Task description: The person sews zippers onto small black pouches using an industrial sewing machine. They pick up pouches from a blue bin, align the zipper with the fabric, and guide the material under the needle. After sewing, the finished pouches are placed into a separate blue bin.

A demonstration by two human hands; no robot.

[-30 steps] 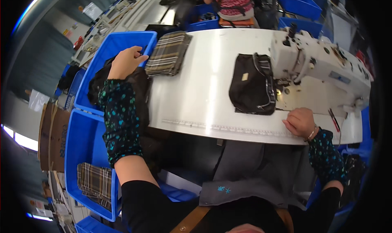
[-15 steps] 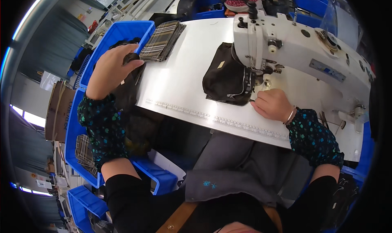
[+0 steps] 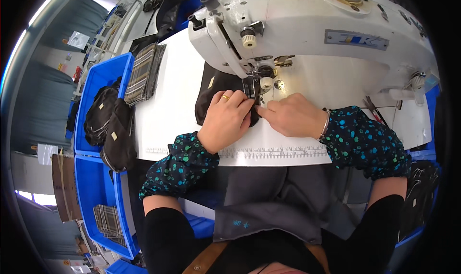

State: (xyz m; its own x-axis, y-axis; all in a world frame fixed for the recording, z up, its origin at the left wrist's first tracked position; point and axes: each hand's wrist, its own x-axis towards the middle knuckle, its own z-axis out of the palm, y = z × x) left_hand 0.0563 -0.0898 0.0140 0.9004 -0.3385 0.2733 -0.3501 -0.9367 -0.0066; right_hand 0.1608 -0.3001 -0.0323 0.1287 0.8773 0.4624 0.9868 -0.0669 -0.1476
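A black fabric pouch [image 3: 206, 89] with a small pale label lies under the needle area of a white sewing machine [image 3: 293, 14]. My left hand [image 3: 224, 119] rests on the pouch's near part, its fingers bent and closed on the fabric just before the presser foot [image 3: 250, 87]. Close beside it, my right hand [image 3: 294, 115] is curled, with thumb and forefinger pinched at the pouch's right edge. My fingers cover much of the near edge, so the stitching line there cannot be made out.
Plaid fabric pieces [image 3: 144, 74] are stacked at the table's left edge. Black pouches [image 3: 108, 115] hang over a blue bin [image 3: 124, 65]; another blue bin [image 3: 84, 178] holds plaid pieces. A ruler strip [image 3: 278, 153] runs along the front edge. Scissors [image 3: 376, 111] lie at right.
My left hand has come from the bins at left to the pouch and closed on it. My right hand stays at its right edge. The view has shifted closer to the machine.
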